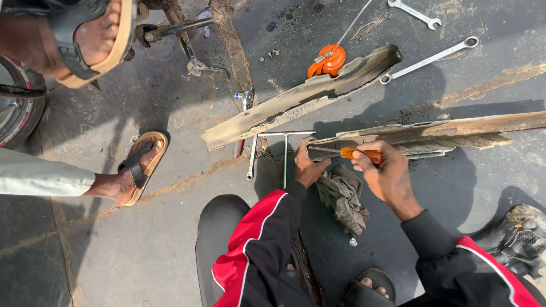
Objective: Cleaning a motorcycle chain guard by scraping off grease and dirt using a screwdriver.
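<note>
Pressing an orange-handled screwdriver [357,153], clamped in the right hand [387,176], toward the left hand [309,165] gripping the dirty plastic panel [421,136], risking a slip into fingers.

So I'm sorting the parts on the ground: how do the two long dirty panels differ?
The upper panel lies slanted and untouched, with an orange can behind it. The lower panel lies almost level; the left hand steadies its end while the right hand holds an orange-handled screwdriver against it. The lower one runs out of view at the right; the upper one shows whole. Both are long, narrow and mud-caked.
</note>
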